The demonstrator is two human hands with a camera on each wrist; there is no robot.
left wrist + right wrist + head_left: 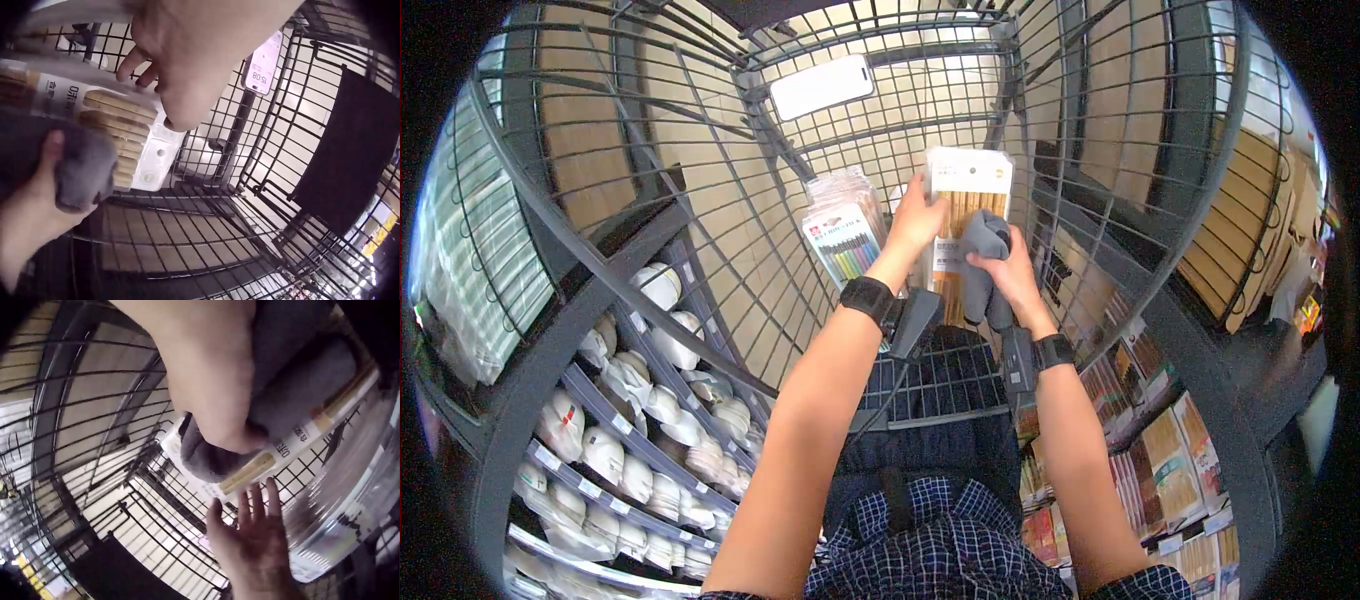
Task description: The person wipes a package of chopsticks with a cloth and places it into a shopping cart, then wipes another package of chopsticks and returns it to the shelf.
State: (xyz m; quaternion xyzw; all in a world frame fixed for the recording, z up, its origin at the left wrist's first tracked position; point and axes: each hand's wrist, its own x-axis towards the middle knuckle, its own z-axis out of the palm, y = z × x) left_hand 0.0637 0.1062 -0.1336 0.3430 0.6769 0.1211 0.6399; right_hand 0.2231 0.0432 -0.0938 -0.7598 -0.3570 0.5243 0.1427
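Note:
A white-carded pack of wooden chopsticks (965, 180) stands in the wire shopping cart in the head view. My right hand (1013, 275) grips a folded grey cloth (980, 262) against its front, covering the lower middle of the pack. Along the pack's left edge lies my left hand (917, 222). The right wrist view shows that left hand (253, 544) with fingers spread and extended, fingertips right at the pack's edge. Left of it in the cart leans a stack of clear-wrapped packs (840, 240), the front one showing multi-coloured sticks with dark ends.
The cart's wire walls (1140, 210) rise on both sides. A phone (262, 65) with a lit screen lies at the cart's far end. Shelves of white spoons or ladles (635, 465) flank the lower left, packaged goods (1170, 470) the lower right.

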